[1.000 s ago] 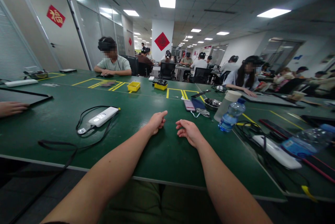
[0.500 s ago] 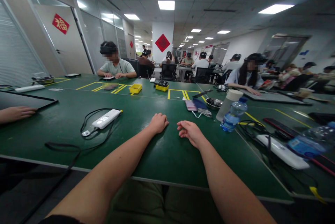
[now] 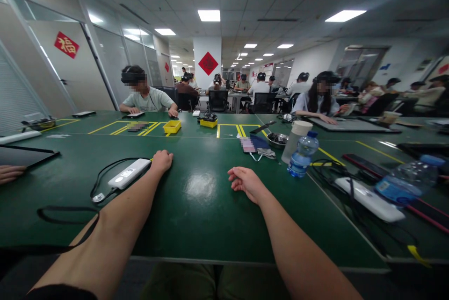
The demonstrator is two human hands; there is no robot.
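Observation:
On the green table, my left hand [image 3: 162, 160] rests with its fingers curled under, and no object shows in it. It is beside the yellow-tipped end of a white power bank [image 3: 129, 173], whose black cable [image 3: 94, 187] loops to the left. A black strap [image 3: 66, 208] passes over my left forearm. My right hand [image 3: 246, 184] lies on its side to the right, fingers loosely bent and the palm side turned inward. Nothing is visible between its fingers. Nearest to it are a folded dark blue and grey cloth [image 3: 261, 146] and a water bottle [image 3: 302, 155].
Behind the water bottle stands a pale tumbler [image 3: 295, 143], with a metal bowl [image 3: 278, 139] beside it. Yellow trays [image 3: 172, 127] sit farther back. Another power bank [image 3: 370, 199] and a bottle [image 3: 409, 181] lie at right. Co-workers sit around; one person's hand [image 3: 12, 174] is at far left.
My left hand has moved left, away from my right hand, to the power bank. My right hand stays in much the same pose. The view has turned slightly right and up.

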